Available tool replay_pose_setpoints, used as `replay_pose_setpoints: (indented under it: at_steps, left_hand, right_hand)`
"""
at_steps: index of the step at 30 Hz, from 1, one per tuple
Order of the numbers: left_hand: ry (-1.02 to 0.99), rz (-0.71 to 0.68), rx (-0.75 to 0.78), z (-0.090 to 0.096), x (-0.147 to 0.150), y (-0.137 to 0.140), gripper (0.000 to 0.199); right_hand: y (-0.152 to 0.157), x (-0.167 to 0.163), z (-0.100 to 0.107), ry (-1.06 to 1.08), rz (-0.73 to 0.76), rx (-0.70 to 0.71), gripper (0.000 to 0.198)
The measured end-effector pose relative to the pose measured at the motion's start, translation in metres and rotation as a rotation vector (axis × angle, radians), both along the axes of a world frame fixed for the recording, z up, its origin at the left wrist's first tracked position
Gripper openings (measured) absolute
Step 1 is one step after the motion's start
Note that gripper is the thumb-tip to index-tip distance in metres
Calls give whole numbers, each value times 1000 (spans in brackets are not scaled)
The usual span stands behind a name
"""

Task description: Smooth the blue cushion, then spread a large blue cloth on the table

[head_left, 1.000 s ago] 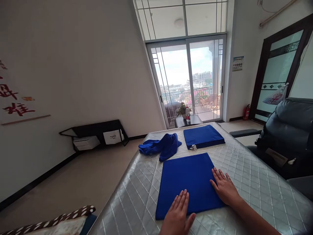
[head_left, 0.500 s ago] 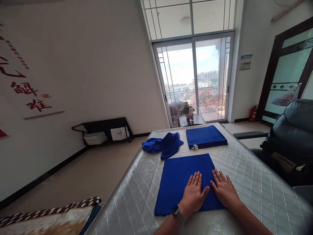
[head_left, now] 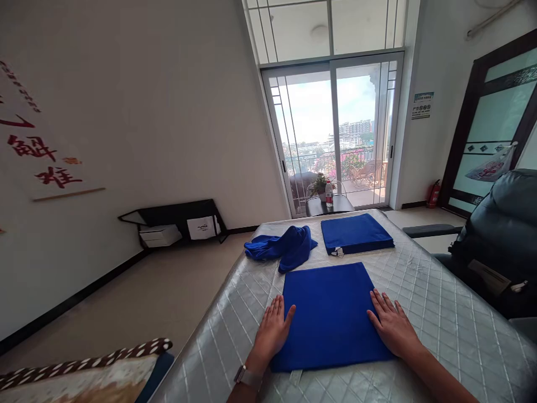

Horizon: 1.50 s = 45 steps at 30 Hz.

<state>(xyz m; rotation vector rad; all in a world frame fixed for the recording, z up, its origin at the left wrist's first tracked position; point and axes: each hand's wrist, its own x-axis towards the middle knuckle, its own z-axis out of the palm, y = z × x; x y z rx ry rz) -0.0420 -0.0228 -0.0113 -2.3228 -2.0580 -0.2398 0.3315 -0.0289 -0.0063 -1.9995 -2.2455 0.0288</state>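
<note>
A folded blue cloth [head_left: 329,319] lies flat in front of me on a silver quilted cover [head_left: 226,330]. My left hand [head_left: 272,330], with a watch on its wrist, rests along the cloth's left edge, fingers stretched out. At the right edge lies my right hand [head_left: 392,323], also flat, its thumb on the cloth. Neither hand grips anything. Beyond the cloth sits a neat stack of folded blue cloths [head_left: 356,232] with a white tag on its near edge. To its left is a crumpled blue cloth [head_left: 283,246].
A small dark table [head_left: 331,207] holding a plant [head_left: 319,184] and a bottle [head_left: 329,195] stands past the far end. On the right is a black armchair [head_left: 490,240]. A low black shelf [head_left: 180,215] lines the left wall. A patterned blanket [head_left: 104,372] lies at lower left.
My left hand has moved left, from the middle of the folded cloth to its left edge. The right hand stays at the right edge, nearly unmoved.
</note>
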Motion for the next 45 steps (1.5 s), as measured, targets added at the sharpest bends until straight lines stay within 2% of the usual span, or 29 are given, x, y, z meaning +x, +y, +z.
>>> replay_pose_setpoints:
  at_steps: [7, 11, 15, 17, 22, 26, 28, 30, 33, 35, 40, 42, 45]
  left_hand:
    - [-96, 46, 109, 21, 4, -4, 75]
    - [-124, -9, 158, 32, 14, -9, 62]
    - [-157, -55, 161, 36, 22, -11, 53]
    - [-167, -51, 164, 36, 22, -10, 53]
    - [-187, -45, 183, 33, 18, -5, 51]
    - [-217, -64, 168, 33, 27, -4, 49]
    - [-241, -110, 125, 35, 42, -8, 49]
    - [-252, -236, 73, 39, 64, -12, 50]
    - [-217, -473, 32, 48, 112, -13, 54]
    - [-189, -557, 40, 53, 149, -5, 57]
    - [-202, -537, 82, 48, 230, 36, 58]
    - [-199, -502, 65, 41, 245, 49, 59]
    - [-170, -474, 33, 30, 243, 55, 62]
  right_hand:
    - [1, 0, 12, -64, -8, -41, 66]
    - [15, -7, 34, -90, 40, -107, 62]
    - [38, -20, 48, -57, 35, -94, 64]
    - [47, -23, 44, -39, 10, -82, 66]
    - [56, -19, 18, 26, -26, -85, 69]
    - [56, -15, 12, 36, -25, -82, 69]
    - [56, -15, 14, 51, -31, -88, 69]
    - [56, -16, 16, 65, -32, -91, 69]
    - [56, -15, 16, 76, -33, -86, 69]
    - [55, -14, 15, 77, -20, -77, 67]
    - [53, -10, 10, 33, 27, -62, 62]
    - [54, -9, 8, 16, 33, -68, 64]
    - [54, -9, 10, 15, 25, -82, 64]
